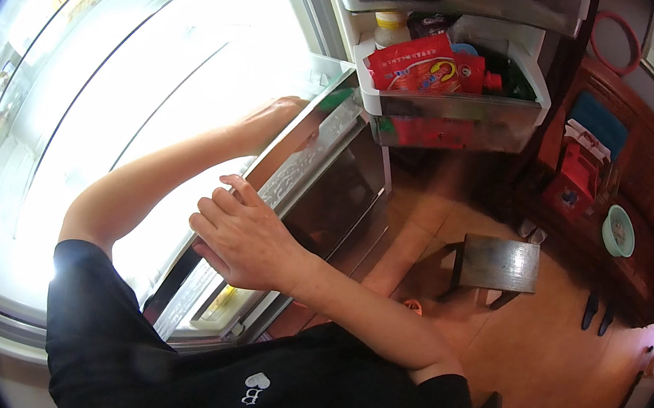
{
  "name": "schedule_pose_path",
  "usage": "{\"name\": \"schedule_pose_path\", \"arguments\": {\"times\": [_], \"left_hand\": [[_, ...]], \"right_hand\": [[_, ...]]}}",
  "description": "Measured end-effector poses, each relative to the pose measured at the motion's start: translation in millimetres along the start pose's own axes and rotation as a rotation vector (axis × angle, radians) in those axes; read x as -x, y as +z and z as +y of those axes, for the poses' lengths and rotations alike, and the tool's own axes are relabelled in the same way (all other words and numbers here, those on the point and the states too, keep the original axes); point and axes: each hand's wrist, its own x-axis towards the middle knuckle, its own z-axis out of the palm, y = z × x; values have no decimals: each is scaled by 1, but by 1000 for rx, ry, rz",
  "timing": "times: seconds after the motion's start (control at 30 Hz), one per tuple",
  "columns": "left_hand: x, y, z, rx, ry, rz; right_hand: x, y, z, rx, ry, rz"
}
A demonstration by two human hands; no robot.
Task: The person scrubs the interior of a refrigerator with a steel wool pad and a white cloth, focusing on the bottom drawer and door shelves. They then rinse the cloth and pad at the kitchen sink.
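A refrigerator drawer [308, 158] with a partly clear front is pulled out before me. My right hand [239, 236] lies across its front edge, fingers curled over the rim. Behind that front, toward the far end of the drawer, is my left hand [276, 118]; its fingers are largely hidden and bright glare washes out the area around it, so what it holds cannot be seen. Left of my forearm, the lit refrigerator interior [154, 57] shows several glass shelf edges, mostly overexposed.
The open door's bin [457, 110] holds a red printed pouch [413, 67] and a yellow-capped bottle [390, 26]. A wooden stool [500, 264] stands on the tiled floor [530, 354]. On a wooden bench [633, 275] are a red box [575, 181] and a pale green basin [619, 231].
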Motion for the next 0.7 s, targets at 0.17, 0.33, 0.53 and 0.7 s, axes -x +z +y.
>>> {"name": "schedule_pose_path", "arguments": {"times": [0.17, 0.33, 0.53, 0.7], "left_hand": [[-27, 27, -29, -161, 76, 347], [-31, 38, -40, -228, -45, 365], [-25, 34, -50, -369, -135, 288], [-23, 35, -42, -316, -101, 364]], "right_hand": [[-1, 1, -10, -19, 1, -49], [-1, 0, -3, 2, -1, 4], [0, 1, -5, -20, 0, -10], [0, 2, -2, -53, -6, -8]]}}
